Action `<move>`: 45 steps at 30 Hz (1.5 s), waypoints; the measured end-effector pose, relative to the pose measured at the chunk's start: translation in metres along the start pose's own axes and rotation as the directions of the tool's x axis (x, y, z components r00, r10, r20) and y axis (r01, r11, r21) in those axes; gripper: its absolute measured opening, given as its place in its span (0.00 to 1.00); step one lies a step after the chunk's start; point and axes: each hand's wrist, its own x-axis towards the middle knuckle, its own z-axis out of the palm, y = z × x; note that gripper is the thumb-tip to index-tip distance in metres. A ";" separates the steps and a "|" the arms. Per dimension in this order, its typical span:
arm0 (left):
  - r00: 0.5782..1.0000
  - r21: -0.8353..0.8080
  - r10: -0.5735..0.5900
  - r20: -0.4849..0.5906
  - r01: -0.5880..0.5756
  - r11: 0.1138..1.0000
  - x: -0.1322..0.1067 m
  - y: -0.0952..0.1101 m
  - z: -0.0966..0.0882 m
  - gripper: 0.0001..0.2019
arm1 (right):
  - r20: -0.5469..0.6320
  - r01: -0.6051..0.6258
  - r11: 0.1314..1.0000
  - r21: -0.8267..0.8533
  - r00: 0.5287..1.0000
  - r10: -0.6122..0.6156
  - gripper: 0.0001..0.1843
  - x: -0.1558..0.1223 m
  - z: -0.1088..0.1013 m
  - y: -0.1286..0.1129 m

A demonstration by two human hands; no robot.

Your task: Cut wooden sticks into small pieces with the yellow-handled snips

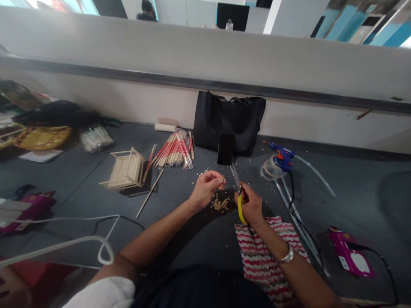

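Dark worktop (356,188) bears a handbag (221,122); before it, left hand (205,188) pinches a small piece (223,179); right hand (252,205) grips yellow-handled scissors (240,209); steady, square cuts should serve best.

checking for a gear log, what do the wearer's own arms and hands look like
The left hand and right hand are both bare, without gloves. A white sleeve shows at the upper end of the left arm. The right arm has a shiny silver-coloured bracelet near the wrist; no sleeve shows on that side.
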 end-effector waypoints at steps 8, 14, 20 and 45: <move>1.000 0.008 -0.008 -0.028 0.009 1.000 0.001 -0.001 -0.004 0.16 | 0.039 0.142 0.989 -0.042 0.989 -0.141 0.16 0.000 -0.004 -0.007; 0.997 -0.007 0.008 -0.075 -0.009 1.000 0.001 -0.002 -0.001 0.17 | 0.078 0.186 0.971 -0.152 0.981 -0.175 0.19 -0.003 -0.003 -0.004; 0.994 -0.048 0.020 -0.106 -0.025 0.999 -0.003 0.000 0.006 0.19 | 0.055 0.214 0.949 -0.231 0.977 -0.207 0.19 -0.005 -0.002 -0.002; 0.981 -0.106 0.065 -0.181 -0.085 0.991 -0.010 -0.012 0.012 0.18 | 0.090 0.148 0.949 -0.277 0.988 -0.128 0.25 -0.011 -0.001 -0.007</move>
